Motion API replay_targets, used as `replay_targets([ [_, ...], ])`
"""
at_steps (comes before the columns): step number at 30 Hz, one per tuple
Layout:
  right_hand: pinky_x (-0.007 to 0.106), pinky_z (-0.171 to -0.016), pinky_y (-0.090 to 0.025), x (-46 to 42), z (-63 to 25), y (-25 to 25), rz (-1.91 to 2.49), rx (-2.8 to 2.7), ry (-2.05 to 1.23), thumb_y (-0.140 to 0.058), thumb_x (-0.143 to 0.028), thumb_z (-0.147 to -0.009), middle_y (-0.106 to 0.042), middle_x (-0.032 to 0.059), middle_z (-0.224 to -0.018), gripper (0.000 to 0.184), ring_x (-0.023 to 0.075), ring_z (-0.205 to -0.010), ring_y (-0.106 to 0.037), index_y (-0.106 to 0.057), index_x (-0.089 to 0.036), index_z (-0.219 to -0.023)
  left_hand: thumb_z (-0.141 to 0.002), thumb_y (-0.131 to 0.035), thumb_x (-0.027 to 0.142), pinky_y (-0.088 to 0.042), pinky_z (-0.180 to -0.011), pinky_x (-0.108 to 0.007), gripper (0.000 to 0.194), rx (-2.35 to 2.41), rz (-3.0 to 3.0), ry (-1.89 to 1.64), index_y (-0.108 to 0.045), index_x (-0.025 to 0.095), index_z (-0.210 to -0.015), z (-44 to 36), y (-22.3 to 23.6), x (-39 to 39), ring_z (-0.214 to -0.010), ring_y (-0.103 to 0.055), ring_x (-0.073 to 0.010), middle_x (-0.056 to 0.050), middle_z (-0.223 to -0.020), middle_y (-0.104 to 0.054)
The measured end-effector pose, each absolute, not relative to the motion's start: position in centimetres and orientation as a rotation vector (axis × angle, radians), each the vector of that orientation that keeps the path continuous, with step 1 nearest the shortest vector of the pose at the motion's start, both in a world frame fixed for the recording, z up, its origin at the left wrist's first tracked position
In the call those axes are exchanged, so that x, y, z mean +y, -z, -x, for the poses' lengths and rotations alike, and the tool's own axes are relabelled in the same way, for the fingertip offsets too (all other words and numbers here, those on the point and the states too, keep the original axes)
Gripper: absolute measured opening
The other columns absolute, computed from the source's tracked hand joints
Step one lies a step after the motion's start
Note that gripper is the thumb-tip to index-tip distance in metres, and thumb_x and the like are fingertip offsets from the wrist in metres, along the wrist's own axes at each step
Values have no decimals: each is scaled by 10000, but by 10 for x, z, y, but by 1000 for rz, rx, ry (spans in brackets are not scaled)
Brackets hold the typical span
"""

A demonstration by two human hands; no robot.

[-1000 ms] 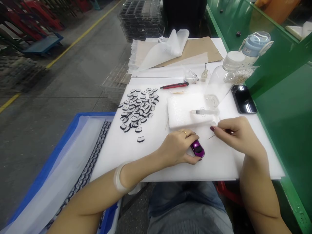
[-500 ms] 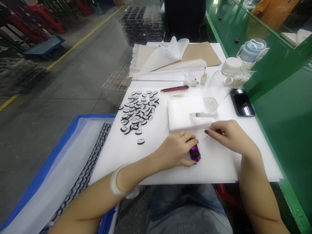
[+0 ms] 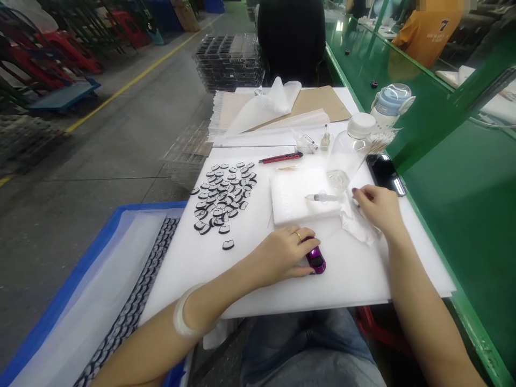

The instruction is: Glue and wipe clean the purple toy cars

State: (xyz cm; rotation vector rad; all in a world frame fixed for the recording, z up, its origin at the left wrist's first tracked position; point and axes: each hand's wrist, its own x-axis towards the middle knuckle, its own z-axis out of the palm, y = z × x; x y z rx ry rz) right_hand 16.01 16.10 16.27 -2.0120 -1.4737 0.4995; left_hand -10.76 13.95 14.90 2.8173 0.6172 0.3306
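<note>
A purple toy car sits on the white tabletop, and my left hand is closed around its far end and left side. My right hand is at the right, thumb and finger pinched together above a crumpled white tissue. Whatever is in that pinch is hidden from view. Just left of those fingertips, a syringe lies on a white foam block. Left of the block, small curved black-and-clear pieces are spread in a loose pile, with one piece apart nearer to me.
A clear bottle stands behind the syringe, beside cotton swabs, a blue-lidded cup and a phone. A red cutter lies past the block. At lower left, a blue tray holds rows of black pieces.
My right hand has moved away from the car, back toward the bottle, and the tissue now shows below it. The thin stick earlier between its fingers is out of sight. My left hand stays on the car.
</note>
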Motion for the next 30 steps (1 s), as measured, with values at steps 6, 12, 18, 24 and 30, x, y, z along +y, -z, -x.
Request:
replay_targets([
  [6, 273, -649, -398, 172, -161, -159, 1824, -1316, -625, -533, -302, -683, -585, 13, -675, 150, 142, -654, -514, -625, -189, -715, -888, -659, 418, -562, -860, -382, 401, 616, -2802, -338, -612, 156, -1187, 109, -148, 141, -1018, -665, -248, -112, -1183, -665],
  [12, 261, -446, -292, 161, -194, -176, 1838, -1054, -673, -429, -397, -814, -417, 3, -530, 313, 117, -478, -360, -412, -206, -566, -884, -666, 419, -563, -865, -379, 413, 611, -2792, -342, -619, 153, -1197, 109, -149, 141, -1024, -667, -244, -114, -1200, -663],
  [18, 252, -451, -274, 152, -205, -174, 1845, -975, -708, -734, -419, -700, -449, -6, -515, 364, 103, -488, -381, -504, -177, -552, -853, -710, 393, -563, -860, -384, 425, 611, -2766, -349, -631, 143, -1187, 109, -149, 141, -1020, -666, -258, -111, -1183, -669],
  [24, 349, -572, -433, 150, -223, -191, 1578, -641, -205, -278, -489, -907, -452, 53, -594, 335, 178, -586, -474, -306, -249, -675, -835, -729, 398, -555, -875, -380, 423, 625, -2714, -369, -638, 166, -1177, 108, -144, 142, -1018, -667, -251, -105, -1196, -668],
  [30, 306, -535, -364, 183, -185, -233, 1330, -902, -1, -441, -527, -890, -303, -29, -563, 391, 131, -518, -340, -312, -242, -654, -807, -748, 416, -542, -888, -351, 427, 605, -2678, -436, -656, 187, -1156, 106, -140, 145, -1000, -670, -228, -88, -1181, -670],
])
